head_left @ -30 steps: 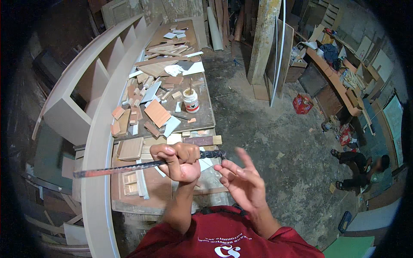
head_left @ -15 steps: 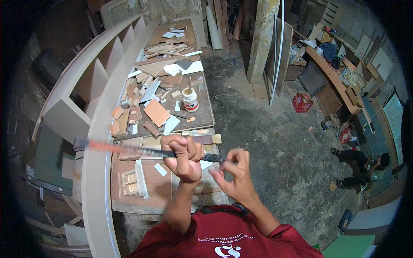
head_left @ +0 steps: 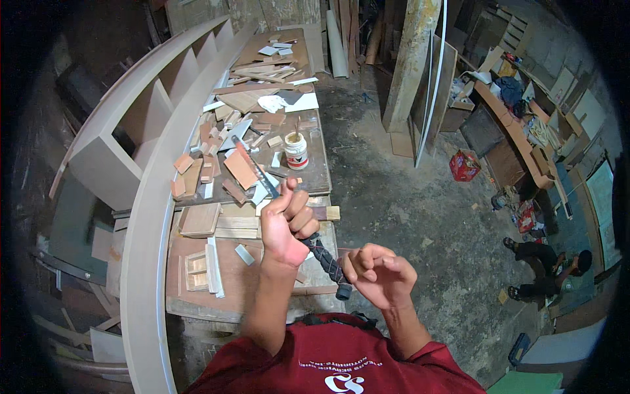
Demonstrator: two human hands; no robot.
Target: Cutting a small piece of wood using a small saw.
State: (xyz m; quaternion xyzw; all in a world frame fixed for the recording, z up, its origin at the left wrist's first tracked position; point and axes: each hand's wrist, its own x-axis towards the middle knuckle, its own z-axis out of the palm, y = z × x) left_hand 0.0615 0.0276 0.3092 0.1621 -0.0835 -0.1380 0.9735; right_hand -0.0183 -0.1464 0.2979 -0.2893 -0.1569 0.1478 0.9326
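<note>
My left hand (head_left: 283, 226) is closed around a long thin tool that resembles a hacksaw blade. Its narrow red-and-dark strip (head_left: 251, 159) sticks out beyond my fingers toward the bench. Below my fist, the black handle (head_left: 324, 264) slants down to the right, wrapped with cord and blunt at its end. A thin reddish thread (head_left: 336, 248) runs from the handle to my right hand (head_left: 380, 276), whose fingers are curled in a pinch beside the handle. The thread's end is hidden in those fingers.
Under my hands stands a workbench (head_left: 223, 279) strewn with wood offcuts and a small wooden frame (head_left: 196, 270). A white jar (head_left: 296, 155) holds a stick. Along the left runs a long cabinet carcass (head_left: 147, 262). To the far right, a person (head_left: 551, 262) sits low.
The tool has swung from nearly level to steeply slanted, its strip now pointing away and its handle end lower. My right hand has moved slightly right and down; a thread now shows.
</note>
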